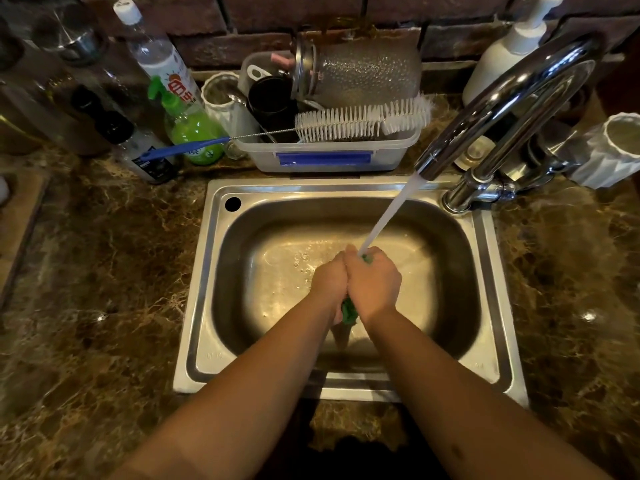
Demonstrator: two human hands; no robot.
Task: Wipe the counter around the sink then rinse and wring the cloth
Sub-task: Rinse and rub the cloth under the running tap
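Brown marbled worktop point(104, 271) surrounds one steel sink point(485, 306) at the frame's centre. Over its basin, the left hand point(329, 282) and right hand point(374, 285) press together, both curled tight round one green cloth point(349, 311) that shows only between and below them. One stream of water point(388, 213) from the single chrome tap point(512, 109) lands on the hands. Behind the sink, one clear tub point(329, 154) carries one white bottle brush point(363, 121). At upper left stand several bottles, one green point(194, 133); their labels are unreadable.
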